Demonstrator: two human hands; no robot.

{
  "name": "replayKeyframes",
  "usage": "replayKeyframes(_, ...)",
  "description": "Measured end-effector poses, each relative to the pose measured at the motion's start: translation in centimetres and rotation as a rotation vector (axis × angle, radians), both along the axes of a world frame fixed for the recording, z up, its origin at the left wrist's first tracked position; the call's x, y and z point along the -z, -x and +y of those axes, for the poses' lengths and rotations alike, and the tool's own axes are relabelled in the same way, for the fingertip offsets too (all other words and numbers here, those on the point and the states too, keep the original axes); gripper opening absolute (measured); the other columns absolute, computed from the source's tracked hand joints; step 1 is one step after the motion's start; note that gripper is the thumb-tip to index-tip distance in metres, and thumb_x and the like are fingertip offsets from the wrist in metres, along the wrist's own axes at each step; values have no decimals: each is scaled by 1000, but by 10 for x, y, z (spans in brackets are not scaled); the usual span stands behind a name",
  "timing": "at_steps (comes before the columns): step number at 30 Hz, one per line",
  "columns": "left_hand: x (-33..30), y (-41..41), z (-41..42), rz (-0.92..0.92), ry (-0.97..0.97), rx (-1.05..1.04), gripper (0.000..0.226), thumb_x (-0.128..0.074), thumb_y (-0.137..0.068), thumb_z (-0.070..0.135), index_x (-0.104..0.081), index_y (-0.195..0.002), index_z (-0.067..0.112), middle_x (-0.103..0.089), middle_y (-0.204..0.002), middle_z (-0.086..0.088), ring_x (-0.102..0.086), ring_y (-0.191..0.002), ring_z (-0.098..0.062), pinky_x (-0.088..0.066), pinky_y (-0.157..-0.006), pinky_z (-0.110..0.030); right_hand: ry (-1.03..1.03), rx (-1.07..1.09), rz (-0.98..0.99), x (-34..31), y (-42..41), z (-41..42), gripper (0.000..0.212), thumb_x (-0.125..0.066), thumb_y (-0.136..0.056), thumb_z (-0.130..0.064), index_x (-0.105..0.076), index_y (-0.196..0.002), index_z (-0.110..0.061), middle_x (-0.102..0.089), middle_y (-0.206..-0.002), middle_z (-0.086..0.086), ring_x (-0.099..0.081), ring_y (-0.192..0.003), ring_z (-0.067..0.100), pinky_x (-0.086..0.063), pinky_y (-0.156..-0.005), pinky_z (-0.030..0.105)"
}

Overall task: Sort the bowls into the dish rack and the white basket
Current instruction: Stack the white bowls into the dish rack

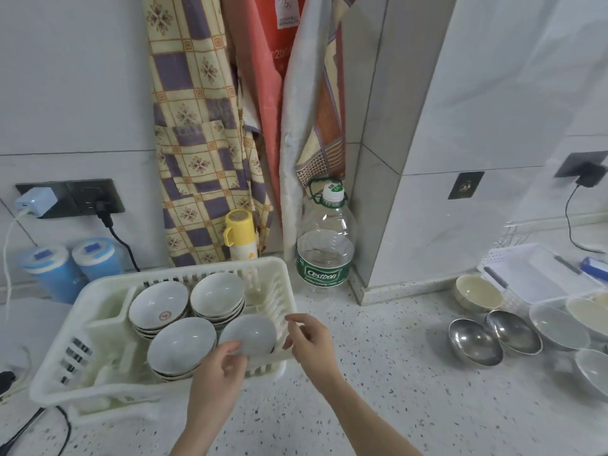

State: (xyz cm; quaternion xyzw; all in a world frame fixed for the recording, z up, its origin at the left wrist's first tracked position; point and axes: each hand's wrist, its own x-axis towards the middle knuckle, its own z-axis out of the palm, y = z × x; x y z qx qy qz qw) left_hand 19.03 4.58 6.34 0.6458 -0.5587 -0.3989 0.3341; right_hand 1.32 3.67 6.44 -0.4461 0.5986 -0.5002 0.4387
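The white dish rack (62, 373) stands on the counter at the left. It holds three stacks of white bowls: back left (158, 304), back right (217, 292) and front left (181, 345). A single white bowl (251, 334) sits in the rack's front right corner, and my left hand (214, 376) pinches its near rim. My right hand (312, 340) hovers just right of that bowl over the rack's edge, fingers loosely curled and holding nothing. The white basket (533, 271) sits at the far right. Before it lie a beige bowl (478, 292), two steel bowls (472, 345) and several white bowls (559, 327).
A large water bottle (325, 248) and a yellow-capped flask (240, 235) stand at the wall behind the rack. Two blue-lidded canisters (52, 271) and plugged cables (108, 222) are at the left. Aprons (197, 143) hang above. Speckled counter (378, 373) lies between rack and bowls.
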Motion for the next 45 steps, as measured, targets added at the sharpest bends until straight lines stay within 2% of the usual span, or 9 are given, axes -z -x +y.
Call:
replayKeyframes(2,-3,30,12,42,24,-25,14,-61,-95,23,-65,-104,34,-76,-90,4,-69,-82,-16,-59,-74,-43,-23,-24,-26,4,26,23,19,-52,-96,-21,-67,-101,-31,-68,-62,1,-46,-45,7,-39,-49,23)
replayKeyframes(7,-1,142,56,172,30,-4,11,-59,-97,26,-65,-96,35,-75,-81,21,-60,-51,-4,-49,-48,-17,-101,38,-25,20,130,92,19,-50,-98,-22,-67,-107,-27,-69,-63,3,-42,-42,8,-37,-45,21)
replayKeyframes(17,26,358,146,292,-259,202,10,-57,-98,29,-67,-97,28,-76,-76,14,-57,-48,-1,-45,-58,-20,-104,399,-76,31,344,208,17,-52,-99,-17,-69,-102,-20,-67,-59,4,-39,-43,10,-37,-44,20)
replayKeyframes(23,29,441,173,223,-395,353,13,-55,-98,32,-65,-102,26,-77,-79,8,-57,-51,-5,-40,-52,-17,-115,623,-167,32,414,245,19,-52,-98,-19,-71,-97,-22,-65,-59,2,-38,-43,7,-37,-45,17)
replayKeyframes(27,30,483,178,184,-461,441,16,-52,-98,35,-61,-106,25,-77,-84,7,-58,-59,-10,-39,-54,-21,-142,748,-203,36,445,259,20,-53,-96,-20,-72,-93,-21,-64,-57,2,-38,-45,8,-37,-53,23)
replayKeyframes(31,37,528,176,166,-534,496,22,-50,-98,41,-54,-116,29,-76,-92,6,-60,-68,-12,-39,-58,-24,-150,793,-213,37,483,264,18,-56,-93,-21,-74,-90,-20,-63,-57,2,-38,-46,8,-37,-56,25)
replayKeyframes(37,58,599,160,181,-625,511,34,-50,-97,45,-38,-125,30,-73,-99,3,-60,-69,-13,-35,-53,-24,-133,825,-200,39,552,248,18,-56,-93,-22,-74,-91,-23,-64,-59,1,-38,-45,6,-38,-52,22)
replayKeyframes(43,76,652,144,179,-722,475,34,-56,-91,43,-43,-117,24,-74,-94,-6,-61,-47,-12,-25,-41,-17,-168,744,-146,35,608,214,19,-59,-92,-25,-73,-81,-20,-62,-59,3,-40,-48,6,-36,-56,25)
replayKeyframes(45,82,662,141,189,-746,463,30,-57,-91,38,-44,-112,22,-75,-94,-10,-60,-44,-13,-24,-39,-18,-176,727,-151,36,622,204,17,-58,-93,-21,-74,-86,-19,-63,-58,3,-40,-49,8,-36,-55,25)
